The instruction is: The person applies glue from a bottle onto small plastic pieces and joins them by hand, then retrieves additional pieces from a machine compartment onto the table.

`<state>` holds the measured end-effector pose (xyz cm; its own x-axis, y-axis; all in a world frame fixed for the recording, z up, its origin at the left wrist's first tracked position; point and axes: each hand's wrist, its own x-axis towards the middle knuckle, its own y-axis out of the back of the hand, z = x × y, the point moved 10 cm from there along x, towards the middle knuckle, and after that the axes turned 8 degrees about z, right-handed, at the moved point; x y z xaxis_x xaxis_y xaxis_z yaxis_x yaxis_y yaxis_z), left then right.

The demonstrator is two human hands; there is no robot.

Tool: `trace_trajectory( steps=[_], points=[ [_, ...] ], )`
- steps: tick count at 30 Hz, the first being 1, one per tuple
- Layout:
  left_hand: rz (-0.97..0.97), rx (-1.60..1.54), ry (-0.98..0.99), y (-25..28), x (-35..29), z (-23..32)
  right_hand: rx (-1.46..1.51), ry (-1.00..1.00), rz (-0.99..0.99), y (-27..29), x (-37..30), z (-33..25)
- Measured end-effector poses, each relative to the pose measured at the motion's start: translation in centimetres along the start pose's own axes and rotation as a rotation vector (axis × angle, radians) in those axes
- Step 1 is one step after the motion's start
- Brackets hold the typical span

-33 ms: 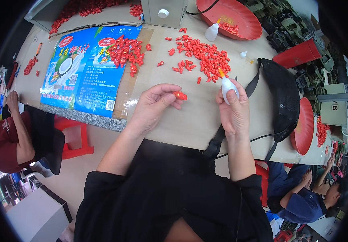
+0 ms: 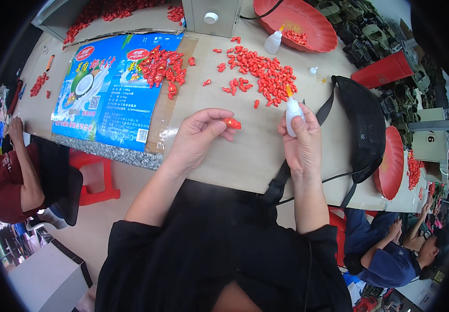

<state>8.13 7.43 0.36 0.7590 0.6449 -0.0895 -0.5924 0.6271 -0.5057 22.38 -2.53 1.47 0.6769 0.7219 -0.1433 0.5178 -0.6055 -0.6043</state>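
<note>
Between the thumb and fingers of my left hand [image 2: 196, 138] is a small glossy red figurine [image 2: 232, 123] with gold-yellow marks, partly covered by the fingertips. My right hand [image 2: 306, 144] grips a white squeeze bottle [image 2: 293, 114] almost upright, its orange-yellow nozzle pointing up and away from me. The two hands are apart over the tabletop. Beyond the bottle lies a loose pile of small red pieces [image 2: 266, 73]. More red figurines [image 2: 162, 67] are heaped on a blue printed cardboard sheet [image 2: 151, 106] to the left.
A second white bottle [image 2: 272, 43] stands beside a scalloped red dish [image 2: 324, 37] at the back. A grey metal box [image 2: 219, 21] is at the far edge. On the right lie a black mesh bag [image 2: 365, 125] and another red dish [image 2: 391, 164]. Co-workers sit on both sides.
The bottle in my right hand has tipped slightly more upright, its nozzle moving a little to the right and away. My left hand has stayed in place with the figurine.
</note>
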Motion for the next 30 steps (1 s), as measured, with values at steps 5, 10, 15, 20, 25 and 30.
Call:
trace_trajectory(
  steps=[5, 10, 15, 20, 25, 30],
  points=[
    [-0.009, -0.068, 0.028, 0.4, 0.0, -0.4, -0.312, 0.047, -0.007, -1.7, -0.1, -1.1],
    [-0.039, -0.131, 0.039, 0.1, -0.1, -0.4, -0.555, -0.02, -0.002, -2.4, 0.3, -0.2],
    [-0.051, -0.175, 0.049, 0.1, -0.2, -0.3, -1.368, 0.164, 0.114, -3.3, 1.4, -0.8],
    [-0.059, -0.149, 0.064, 0.1, -0.4, -0.6, -1.64, 0.233, 0.115, -4.6, 1.9, -0.1],
    [-0.071, -0.155, 0.069, 0.0, -0.5, -0.5, -1.729, 0.208, 0.107, -3.7, 2.8, 0.5],
    [-0.068, -0.128, 0.069, -0.1, -0.3, -0.8, -1.642, 0.14, 0.131, -2.3, 3.3, 0.4]
  ],
)
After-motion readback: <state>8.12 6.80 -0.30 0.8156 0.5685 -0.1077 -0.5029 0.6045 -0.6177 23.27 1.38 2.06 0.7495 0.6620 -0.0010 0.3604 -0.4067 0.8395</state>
